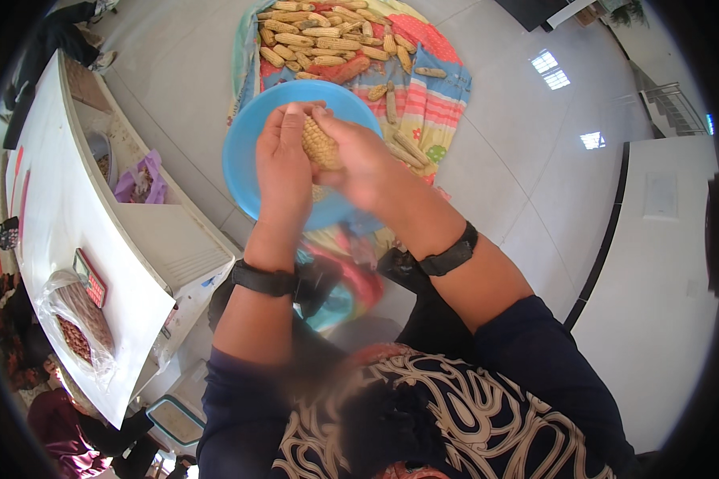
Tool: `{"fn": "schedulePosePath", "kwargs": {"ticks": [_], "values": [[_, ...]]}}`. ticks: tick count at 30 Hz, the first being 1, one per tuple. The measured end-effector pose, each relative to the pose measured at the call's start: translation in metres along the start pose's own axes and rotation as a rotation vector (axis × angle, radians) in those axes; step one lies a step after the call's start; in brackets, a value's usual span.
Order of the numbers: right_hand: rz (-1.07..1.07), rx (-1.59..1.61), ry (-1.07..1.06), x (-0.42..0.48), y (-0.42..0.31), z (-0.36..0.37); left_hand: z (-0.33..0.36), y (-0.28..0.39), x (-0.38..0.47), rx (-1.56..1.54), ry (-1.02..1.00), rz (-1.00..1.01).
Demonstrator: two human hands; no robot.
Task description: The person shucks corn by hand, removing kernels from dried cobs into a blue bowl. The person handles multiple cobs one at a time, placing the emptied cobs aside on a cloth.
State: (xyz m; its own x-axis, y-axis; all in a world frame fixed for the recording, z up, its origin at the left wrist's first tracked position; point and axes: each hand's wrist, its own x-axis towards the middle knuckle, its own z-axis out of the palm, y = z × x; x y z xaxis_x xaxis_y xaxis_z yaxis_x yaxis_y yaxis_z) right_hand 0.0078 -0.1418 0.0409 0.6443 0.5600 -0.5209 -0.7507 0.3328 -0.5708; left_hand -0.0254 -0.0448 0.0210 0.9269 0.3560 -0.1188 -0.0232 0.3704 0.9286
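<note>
A dried corn cob with yellow kernels [320, 143] is held between my two hands over a blue plastic basin [239, 161]. My left hand [284, 152] grips its left side, thumb pointing up. Around its right side and lower end curls my right hand [359, 152], slightly blurred. Some pale kernels show low in the basin beneath the hands; the rest of its bottom is hidden. Beyond the basin, a heap of dried corn cobs [317, 42] lies on a patterned cloth [437, 108], with several loose cobs to the right.
On the left stands a white counter [42, 227] with a calculator [90, 278] and a clear plastic bag of reddish-brown nuts or beans [75, 335]. Its shelf holds a purple bag [144, 179] and a bowl [100, 155]. Parts of other people show at the left edge.
</note>
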Motion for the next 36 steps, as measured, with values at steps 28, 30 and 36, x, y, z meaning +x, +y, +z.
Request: {"fn": "schedulePosePath", "kwargs": {"ticks": [28, 30, 36], "values": [[-0.152, -0.326, 0.085, 0.004, -0.001, -0.017, 0.013, -0.029, 0.007, 0.373, 0.170, 0.176], [-0.115, -0.288, 0.088, 0.007, -0.002, -0.019, 0.014, -0.028, 0.005, 0.475, 0.159, 0.200], [-0.072, -0.190, 0.070, 0.011, -0.006, -0.018, 0.013, -0.022, 0.012, 0.446, 0.106, 0.259]]}}
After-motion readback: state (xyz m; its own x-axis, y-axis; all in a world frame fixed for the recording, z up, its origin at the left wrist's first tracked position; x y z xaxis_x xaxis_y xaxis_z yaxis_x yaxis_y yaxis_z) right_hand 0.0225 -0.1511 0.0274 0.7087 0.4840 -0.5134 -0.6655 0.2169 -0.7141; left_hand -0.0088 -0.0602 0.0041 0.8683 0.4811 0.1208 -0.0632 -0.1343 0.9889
